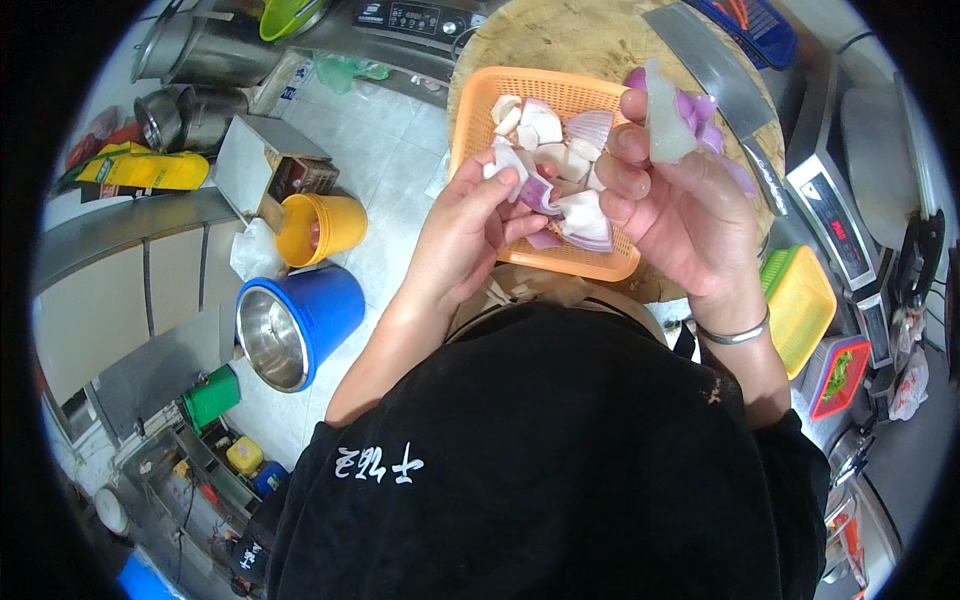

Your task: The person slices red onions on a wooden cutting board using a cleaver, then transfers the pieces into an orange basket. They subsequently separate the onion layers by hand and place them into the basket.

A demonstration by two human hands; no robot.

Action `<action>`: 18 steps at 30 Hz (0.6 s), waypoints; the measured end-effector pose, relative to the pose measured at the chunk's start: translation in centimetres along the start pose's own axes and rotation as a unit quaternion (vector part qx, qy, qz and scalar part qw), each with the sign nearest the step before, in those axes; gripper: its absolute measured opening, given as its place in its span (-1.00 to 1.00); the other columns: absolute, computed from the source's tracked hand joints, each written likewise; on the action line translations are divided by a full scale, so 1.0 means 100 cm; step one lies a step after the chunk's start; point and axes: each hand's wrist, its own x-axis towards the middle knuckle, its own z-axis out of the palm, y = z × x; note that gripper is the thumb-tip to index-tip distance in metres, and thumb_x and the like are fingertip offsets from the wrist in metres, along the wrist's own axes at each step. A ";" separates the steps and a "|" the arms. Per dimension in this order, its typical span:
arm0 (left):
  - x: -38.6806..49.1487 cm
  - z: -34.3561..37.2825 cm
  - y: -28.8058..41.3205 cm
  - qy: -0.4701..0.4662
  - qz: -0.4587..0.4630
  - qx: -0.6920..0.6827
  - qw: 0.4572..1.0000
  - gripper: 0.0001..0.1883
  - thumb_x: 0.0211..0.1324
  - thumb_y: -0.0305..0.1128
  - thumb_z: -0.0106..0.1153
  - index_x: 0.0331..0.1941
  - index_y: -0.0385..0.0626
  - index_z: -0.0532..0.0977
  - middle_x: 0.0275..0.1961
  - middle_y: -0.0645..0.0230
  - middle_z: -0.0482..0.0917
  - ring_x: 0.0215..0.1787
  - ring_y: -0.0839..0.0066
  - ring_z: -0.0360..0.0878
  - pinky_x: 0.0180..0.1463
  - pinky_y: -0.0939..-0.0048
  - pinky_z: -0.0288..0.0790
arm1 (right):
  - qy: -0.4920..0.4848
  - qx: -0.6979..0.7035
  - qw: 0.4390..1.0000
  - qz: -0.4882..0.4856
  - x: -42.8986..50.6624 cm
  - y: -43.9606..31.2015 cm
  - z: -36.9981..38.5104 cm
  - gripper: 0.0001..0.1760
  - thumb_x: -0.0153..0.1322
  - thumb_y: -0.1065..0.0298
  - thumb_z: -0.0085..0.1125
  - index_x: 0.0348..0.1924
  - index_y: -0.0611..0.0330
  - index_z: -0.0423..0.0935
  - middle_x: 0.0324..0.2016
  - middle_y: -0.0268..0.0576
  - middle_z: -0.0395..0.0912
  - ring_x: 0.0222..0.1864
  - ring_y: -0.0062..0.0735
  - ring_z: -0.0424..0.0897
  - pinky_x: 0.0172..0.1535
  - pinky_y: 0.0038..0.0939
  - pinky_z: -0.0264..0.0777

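My left hand [469,217] pinches a few cut pieces of red onion [534,191] over an orange plastic basket [559,265]. More onion pieces [541,120], white and purple, lie in the basket. My right hand [690,232], palm turned up, holds a pale translucent onion layer [667,120] near the thumb and forefinger, above the basket's right rim. Beneath both sits a round wooden chopping block [525,34]. Purple onion pieces [709,135] rest on the block, partly hidden by my right hand. A cleaver [709,67] lies along the block's right side.
Digital scales [832,217] stand on the right counter, near a yellow basket [802,315] and a red basket [840,379] with greens. On the left are a blue bucket [337,322], a yellow bucket [341,229] and an open cardboard box [259,161]. A blue basket [769,45] is behind the cleaver.
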 end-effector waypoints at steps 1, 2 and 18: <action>0.000 0.000 -0.001 0.002 -0.003 0.012 1.000 -0.60 0.50 -0.29 0.08 0.29 -0.18 0.33 0.10 0.20 0.65 0.07 0.44 0.68 0.08 0.43 0.63 | -0.024 0.057 0.998 0.003 -0.002 0.002 -0.001 -0.54 0.59 0.45 0.08 0.33 0.37 0.34 0.01 0.06 0.64 -0.15 -0.38 0.72 0.01 -0.35 0.68; -0.001 -0.001 -0.001 0.016 -0.013 0.028 0.999 -0.58 0.48 -0.30 0.12 0.30 -0.18 0.33 0.10 0.21 0.65 0.08 0.44 0.68 0.10 0.43 0.63 | -0.013 0.047 0.999 0.010 -0.004 0.002 -0.002 -0.53 0.59 0.46 0.08 0.34 0.37 0.33 0.01 0.07 0.63 -0.15 -0.38 0.71 0.01 -0.35 0.68; 0.001 0.007 -0.001 -0.010 0.011 -0.014 1.000 -0.62 0.42 -0.41 0.16 0.22 -0.18 0.32 0.18 0.17 0.61 0.03 0.46 0.66 0.18 0.39 0.61 | 0.303 -0.720 0.619 0.081 -0.119 -0.025 -0.091 -0.61 0.48 0.56 0.23 0.18 0.20 0.60 -0.20 -0.20 0.69 -0.23 -0.55 0.66 -0.08 -0.48 0.54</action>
